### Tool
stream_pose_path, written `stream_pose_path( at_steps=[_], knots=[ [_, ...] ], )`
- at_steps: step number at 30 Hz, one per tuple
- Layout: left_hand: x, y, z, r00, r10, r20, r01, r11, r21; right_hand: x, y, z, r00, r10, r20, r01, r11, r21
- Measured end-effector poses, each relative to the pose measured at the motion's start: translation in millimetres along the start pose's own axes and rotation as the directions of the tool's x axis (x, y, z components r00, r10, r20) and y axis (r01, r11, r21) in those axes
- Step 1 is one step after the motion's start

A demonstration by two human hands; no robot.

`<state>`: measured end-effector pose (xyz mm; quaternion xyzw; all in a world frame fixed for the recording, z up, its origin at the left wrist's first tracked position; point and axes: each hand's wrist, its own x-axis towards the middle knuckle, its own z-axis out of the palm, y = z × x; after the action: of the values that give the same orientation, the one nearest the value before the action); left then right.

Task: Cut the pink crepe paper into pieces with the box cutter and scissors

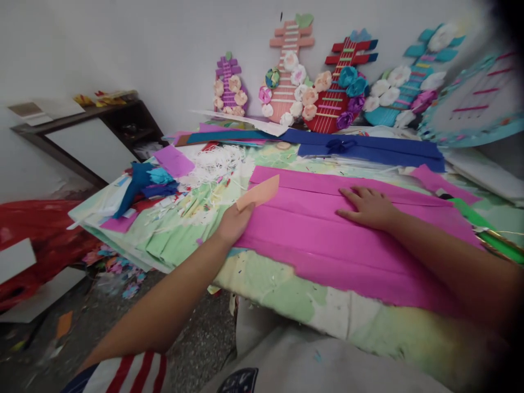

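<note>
- The pink sheet (327,240) is a wide, bright piece of paper with long creases or folded layers running from left to right; its near edge is uneven.
- It lies across the near part of the table (282,284), over a green, white and yellow cover.
- The peach strip (262,191) is a small, narrow piece, slanting up to the right over the left end of the pink sheet.
- The left hand (235,222) reaches in from the near left and holds the near-left end of the peach strip, clamped between thumb and fingers.
- The right hand (370,208) comes in from the right, palm down on the pink sheet, its fingers spread apart and pointing left.
- Beyond the pink sheet lies a long blue sheet (368,150); to the far left are a tangle of white string (215,164) and a purple piece of paper (174,161).
- A bright green item (475,215) lies by the right end of the pink sheet.
- Along the far wall stand colourful guitar shapes (335,101) with paper flowers.
</note>
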<state>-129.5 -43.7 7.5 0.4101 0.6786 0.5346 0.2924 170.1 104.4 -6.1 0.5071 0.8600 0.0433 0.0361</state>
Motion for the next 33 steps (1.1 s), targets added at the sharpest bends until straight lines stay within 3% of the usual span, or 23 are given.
stream_pose_path(
  at_steps=[10, 13, 16, 19, 22, 25, 27, 29, 33],
  knots=[
    [-56.4, 2.5, -27.4, 0.996, 0.043, 0.077, -0.061, 0.968, 0.244, -21.2, 5.1, 0.3, 0.980, -0.199, 0.020, 0.198, 0.980, 0.035],
    [-62.6, 6.8, -30.7, 0.995, 0.094, 0.008, -0.094, 0.968, 0.234, -19.7, 7.9, 0.8, 0.981, -0.194, 0.026, 0.193, 0.981, 0.032],
    [-67.9, 15.8, -32.1, 0.986, 0.044, -0.164, -0.020, 0.989, 0.145, -24.6, 5.3, -7.2, 0.981, -0.194, 0.018, 0.193, 0.980, 0.044],
    [-77.1, 24.5, -35.7, 0.954, -0.036, -0.296, 0.048, 0.998, 0.036, -45.7, -12.2, -24.3, 0.979, -0.199, -0.036, 0.201, 0.978, 0.064],
    [-87.7, 28.5, -40.3, 0.916, 0.012, -0.400, -0.047, 0.996, -0.076, -75.1, -45.2, -39.1, 0.960, -0.272, -0.059, 0.277, 0.955, 0.106],
    [-96.5, 27.5, -42.2, 0.877, 0.068, -0.476, -0.171, 0.969, -0.176, -95.8, -78.8, -42.2, 0.938, -0.346, 0.025, 0.337, 0.926, 0.170],
    [-100.5, 23.5, -40.9, 0.870, 0.065, -0.489, -0.210, 0.946, -0.249, -102.4, -94.6, -40.2, 0.928, -0.365, 0.070, 0.346, 0.918, 0.193],
    [-101.4, 16.8, -37.5, 0.895, 0.012, -0.445, -0.199, 0.905, -0.376, -106.3, -106.0, -39.6, 0.927, -0.367, 0.078, 0.346, 0.917, 0.198],
    [-89.0, 1.6, -25.6, 0.956, -0.134, -0.259, -0.062, 0.773, -0.631, -113.2, -130.3, -44.4, 0.908, -0.414, -0.060, 0.418, 0.897, 0.146]
  ],
)
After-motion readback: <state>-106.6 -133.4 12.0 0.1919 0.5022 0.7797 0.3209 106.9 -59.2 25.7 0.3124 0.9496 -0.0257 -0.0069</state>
